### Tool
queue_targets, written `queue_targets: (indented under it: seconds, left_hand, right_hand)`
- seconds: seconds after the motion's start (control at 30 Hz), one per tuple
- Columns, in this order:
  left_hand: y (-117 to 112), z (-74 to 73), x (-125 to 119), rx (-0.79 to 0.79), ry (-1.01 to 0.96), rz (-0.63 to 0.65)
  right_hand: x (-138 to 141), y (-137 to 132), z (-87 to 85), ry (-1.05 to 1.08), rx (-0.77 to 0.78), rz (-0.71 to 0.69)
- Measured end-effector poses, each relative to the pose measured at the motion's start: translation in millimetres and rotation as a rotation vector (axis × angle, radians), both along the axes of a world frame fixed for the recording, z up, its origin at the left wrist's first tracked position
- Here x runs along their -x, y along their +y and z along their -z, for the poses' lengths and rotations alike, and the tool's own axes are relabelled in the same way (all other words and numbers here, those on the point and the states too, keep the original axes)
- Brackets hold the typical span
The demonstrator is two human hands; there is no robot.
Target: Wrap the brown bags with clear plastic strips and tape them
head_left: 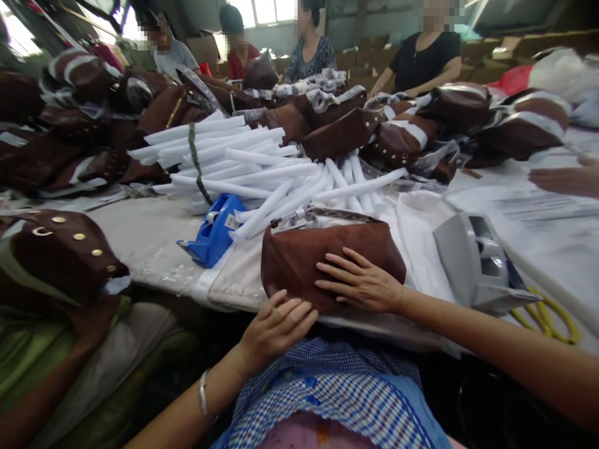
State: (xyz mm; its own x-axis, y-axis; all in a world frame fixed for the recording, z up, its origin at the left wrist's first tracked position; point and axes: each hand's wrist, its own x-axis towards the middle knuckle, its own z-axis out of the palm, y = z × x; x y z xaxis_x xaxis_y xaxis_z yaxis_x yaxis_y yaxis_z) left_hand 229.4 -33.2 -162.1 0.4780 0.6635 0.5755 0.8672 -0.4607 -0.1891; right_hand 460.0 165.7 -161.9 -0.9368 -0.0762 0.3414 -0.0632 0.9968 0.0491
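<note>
Closest of all was a blue checked apron [337,396] on the seated person, whose two hands were apart from each other. The left hand [283,321], a bracelet [203,393] on its wrist, was at the lower left edge of a brown bag [327,255], fingers loosely bent; I couldn't tell whether it touched. The right hand [360,284] lay flat against the bag's front, fingers spread and pointing left.

The bag sat at the near edge of the surface [154,231], its long axis running left to right, roughly along that edge. Its broad side faced the person, and a wrapped strap [346,214] ran along the top, on the far side.

To the left, a neighbour in green held a studded bag [70,255]. A blue tape dispenser [218,227] stood left of the brown bag, a grey one [468,255] to its right. Beyond lay white rolls [253,165], some under a green tie [194,156], then heaped brown bags [341,134], and four people farther back.
</note>
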Motion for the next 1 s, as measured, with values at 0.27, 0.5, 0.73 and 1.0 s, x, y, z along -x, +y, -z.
queue_targets:
  seconds: [0.27,0.5,0.73,1.0]
  left_hand:
    - [16.6,29.6,29.8,0.03,-0.06,0.044]
    - [22.0,10.1,21.6,0.279,-0.024,-0.004]
    - [67.0,-38.0,10.2,0.287,0.284,0.488]
    - [93.2,1.3,14.5,0.421,0.406,0.533]
  right_hand:
    - [-1.9,-6.7,2.1,-0.01,-0.029,-0.049]
    - [2.5,-5.8,8.0,-0.034,0.004,-0.012]
    - [4.6,3.9,-1.0,-0.035,0.113,-0.037]
    - [0.4,11.0,17.0,0.105,0.207,-0.075]
